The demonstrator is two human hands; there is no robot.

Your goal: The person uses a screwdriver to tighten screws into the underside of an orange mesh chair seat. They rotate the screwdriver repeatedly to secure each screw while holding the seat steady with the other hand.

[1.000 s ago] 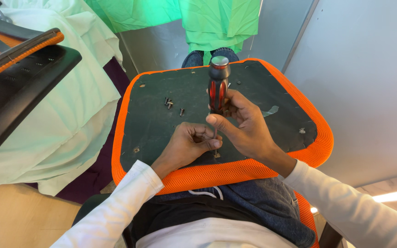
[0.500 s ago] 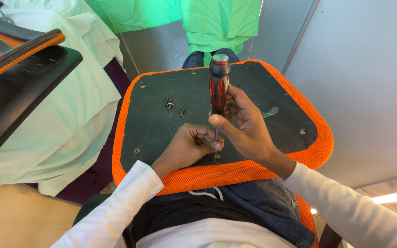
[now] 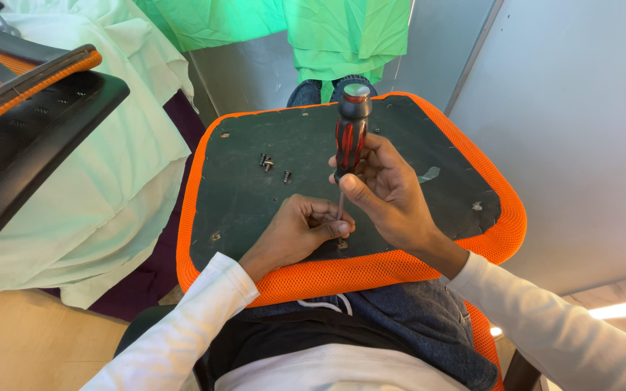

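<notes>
While the upturned chair seat (image 3: 255,195) lies across the person's lap, its dark underside panel faces up inside a rim of orange mesh, acting as a shallow tray for loose hardware: three small screws (image 3: 269,164) sit together at about ten o'clock from the hands, well apart from them. A screwdriver (image 3: 349,137) with a red and black handle and a grey cap stands nearly upright at the panel's middle, its thin shaft running down to a small fitting (image 3: 342,245) close to the six o'clock edge. The right hand (image 3: 389,192) is wrapped firmly around the lower handle, thumb pressed along the shaft's top. The left hand (image 3: 298,232) is curled narrow at the shaft's foot, fingertips pinching near the tip; whether they grip the shaft or a screw beneath it is hard to tell. A torn grey patch (image 3: 429,174) lies at three o'clock of the right hand. A black and orange chair back (image 3: 30,123) stands at nine o'clock, over pale green cloth (image 3: 110,188).
</notes>
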